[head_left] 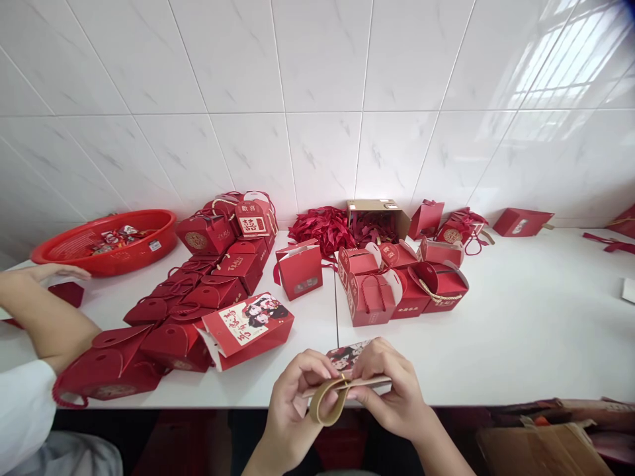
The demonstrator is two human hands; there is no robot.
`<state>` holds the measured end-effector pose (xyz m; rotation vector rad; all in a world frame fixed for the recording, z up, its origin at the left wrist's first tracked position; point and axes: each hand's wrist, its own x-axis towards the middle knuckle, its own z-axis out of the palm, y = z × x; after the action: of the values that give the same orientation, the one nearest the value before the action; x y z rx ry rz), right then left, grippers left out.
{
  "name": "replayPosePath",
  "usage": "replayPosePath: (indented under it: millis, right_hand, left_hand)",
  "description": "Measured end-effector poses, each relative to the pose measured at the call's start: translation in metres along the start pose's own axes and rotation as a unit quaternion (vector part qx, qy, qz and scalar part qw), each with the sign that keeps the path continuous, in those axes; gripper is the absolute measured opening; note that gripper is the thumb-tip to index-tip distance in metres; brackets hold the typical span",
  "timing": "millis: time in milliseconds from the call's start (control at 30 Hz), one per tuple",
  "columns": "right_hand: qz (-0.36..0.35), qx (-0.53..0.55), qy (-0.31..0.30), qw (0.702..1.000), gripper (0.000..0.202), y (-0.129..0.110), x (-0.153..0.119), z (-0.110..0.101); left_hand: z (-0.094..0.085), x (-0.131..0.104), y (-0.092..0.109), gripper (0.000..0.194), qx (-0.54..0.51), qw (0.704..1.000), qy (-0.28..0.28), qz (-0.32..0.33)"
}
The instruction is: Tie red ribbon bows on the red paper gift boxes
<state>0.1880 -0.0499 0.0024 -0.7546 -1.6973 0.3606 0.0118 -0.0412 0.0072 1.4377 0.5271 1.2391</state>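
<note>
At the table's front edge I hold a small gift box (347, 357) with a printed picture on its face. A tan strap (325, 415) loops out of its top edge toward me. My left hand (297, 390) pinches the top edge and the strap from the left. From the right, my right hand (389, 387) grips the same edge, thumb below and fingers over it. A small gold-coloured bit shows between the fingertips. A red gift box with a printed picture (255, 327) lies on its side to the left of my hands.
Red gift boxes (238, 261) crowd the left, and more boxes (391, 284) stand right of centre. Red ribbons (322, 228) lie by an open carton (354, 206). Another person's arm (54, 304) reaches by a red basin (64, 248). A cardboard box (540, 449) sits below, right.
</note>
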Motion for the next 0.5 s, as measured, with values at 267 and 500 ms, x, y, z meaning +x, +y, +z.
replayPosePath:
  millis: [267, 500]
  right_hand:
    - [-0.033, -0.001, -0.007, 0.999, 0.018, 0.0003, 0.0000, 0.0002]
    - [-0.007, 0.034, 0.009, 0.999, 0.020, 0.0015, -0.0014, 0.0042]
  left_hand:
    - [-0.0072, 0.0014, -0.0006, 0.008, 0.014, 0.998, -0.062, 0.005]
    - [-0.0089, 0.0002, -0.0083, 0.006, 0.047, 0.997, -0.051, 0.031]
